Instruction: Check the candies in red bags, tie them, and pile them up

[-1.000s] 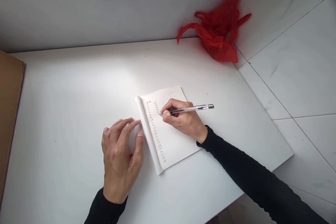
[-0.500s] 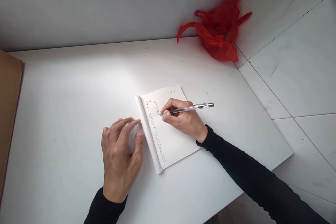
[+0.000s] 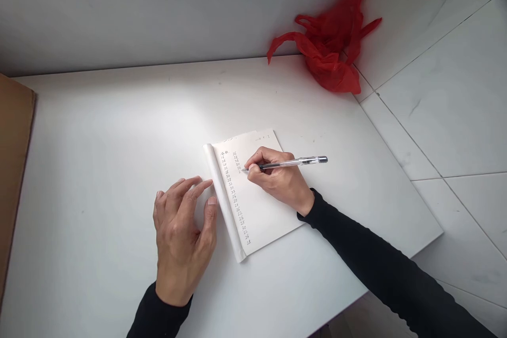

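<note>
"Noting the right hand [image 3: 279, 179] first: what does it hold?"

"A clear-barrelled pen [image 3: 293, 162], pinched firmly between thumb and fingers. Barrel slants back over the hand, dark end toward the right. Tip at the page; contact not resolvable from where I stand"

"Where is the notepad [image 3: 263, 216]?"

"Flat on the white table [image 3: 99, 169], set at an angle, right hand over its right side. Two handwritten number columns. Longer column [image 3: 237, 209] runs down the left of the page, last entry 28. Shorter column [image 3: 236, 160] reads 26, 28, 26, 30, 36, then a small mark I cannot make out, just beside the pen tip"

"And the left hand [image 3: 184, 237]?"

"Palm down, half open, fingers spread and loosely bent, nothing in hold. Index fingertip is at the notepad's rolled edge [image 3: 225, 206]; cannot tell whether it presses"

"Surroundings?"

"A crumpled red plastic bag [image 3: 332, 58] at the table's far right corner, near the wall [image 3: 158, 10]. Brown cardboard box [image 3: 16, 142] along the left side. Pale veined tiles [image 3: 447, 105] beyond the right edge. Black sleeves [image 3: 368, 253] on both arms"
</note>
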A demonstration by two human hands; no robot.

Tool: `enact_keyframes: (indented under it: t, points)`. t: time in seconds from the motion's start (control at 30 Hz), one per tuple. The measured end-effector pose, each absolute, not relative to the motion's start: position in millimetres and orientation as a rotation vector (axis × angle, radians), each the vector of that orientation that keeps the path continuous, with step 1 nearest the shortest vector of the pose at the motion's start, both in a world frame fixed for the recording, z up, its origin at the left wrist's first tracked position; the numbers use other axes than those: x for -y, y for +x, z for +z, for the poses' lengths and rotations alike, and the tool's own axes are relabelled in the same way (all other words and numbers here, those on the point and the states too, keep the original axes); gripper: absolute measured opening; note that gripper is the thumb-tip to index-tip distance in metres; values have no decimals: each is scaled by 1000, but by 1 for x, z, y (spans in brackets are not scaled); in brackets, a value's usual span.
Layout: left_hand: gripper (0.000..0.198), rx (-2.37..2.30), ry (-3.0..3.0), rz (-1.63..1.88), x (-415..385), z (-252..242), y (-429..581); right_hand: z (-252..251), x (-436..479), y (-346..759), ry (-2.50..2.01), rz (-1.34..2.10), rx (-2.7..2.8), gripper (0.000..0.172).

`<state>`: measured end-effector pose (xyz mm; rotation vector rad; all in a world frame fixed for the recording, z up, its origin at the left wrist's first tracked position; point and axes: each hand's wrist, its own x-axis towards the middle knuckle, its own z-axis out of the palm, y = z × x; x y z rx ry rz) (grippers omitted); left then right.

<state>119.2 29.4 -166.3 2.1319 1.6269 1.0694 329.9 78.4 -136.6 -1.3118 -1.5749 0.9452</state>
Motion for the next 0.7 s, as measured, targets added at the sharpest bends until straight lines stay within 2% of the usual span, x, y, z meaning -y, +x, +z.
enact_keyframes:
  t: [0.7]
  points:
    - [24,-1628,2121,1070,-30,-167,119,-135,-78,331,-1282,987,1586,7]
